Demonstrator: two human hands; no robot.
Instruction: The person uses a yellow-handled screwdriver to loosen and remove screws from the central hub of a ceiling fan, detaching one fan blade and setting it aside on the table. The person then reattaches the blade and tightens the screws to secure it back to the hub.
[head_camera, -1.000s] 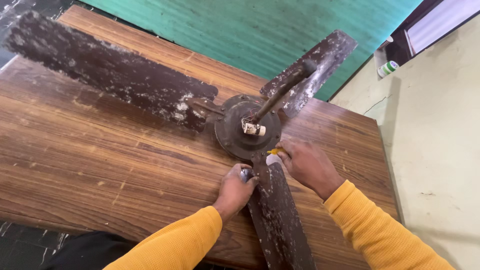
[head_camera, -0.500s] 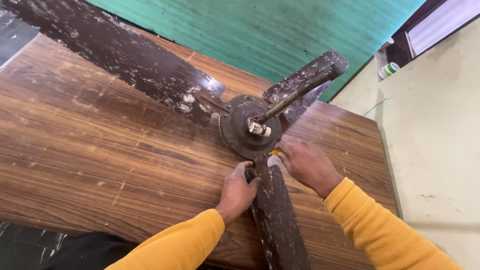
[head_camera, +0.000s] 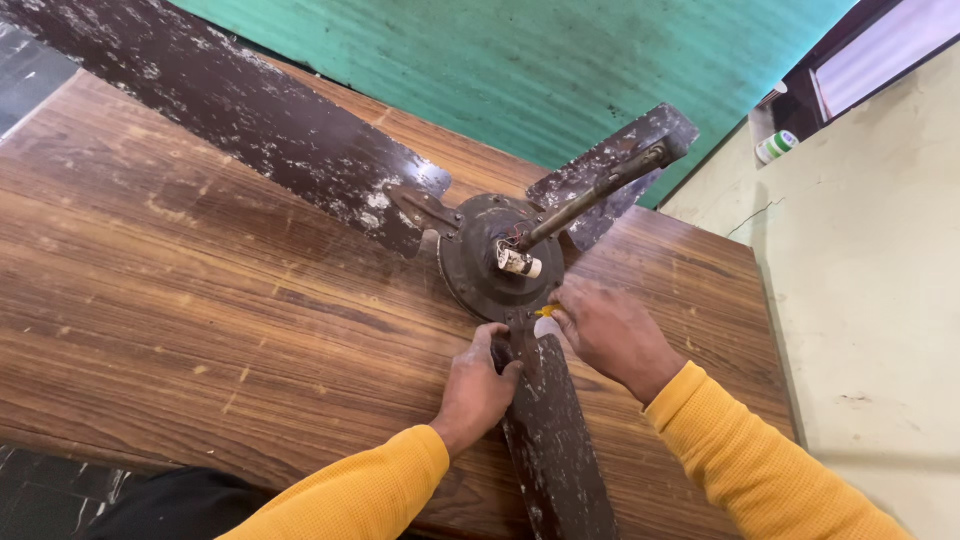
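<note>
Gripping near fan blade (head_camera: 556, 440) at 6 o'clock of motor hub (head_camera: 497, 258): left hand (head_camera: 478, 385) clenched on edge, right hand (head_camera: 612, 335) pinching yellow tool (head_camera: 546, 312). Unchanged since earlier; view shifted closer.

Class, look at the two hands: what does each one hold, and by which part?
The left hand grips the near fan blade at its root. The right hand pinches a small yellow-tipped tool; which part cannot be told.

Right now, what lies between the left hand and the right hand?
In the head view, the near fan blade runs between the left hand and the right hand, where it joins the round motor housing.
</note>
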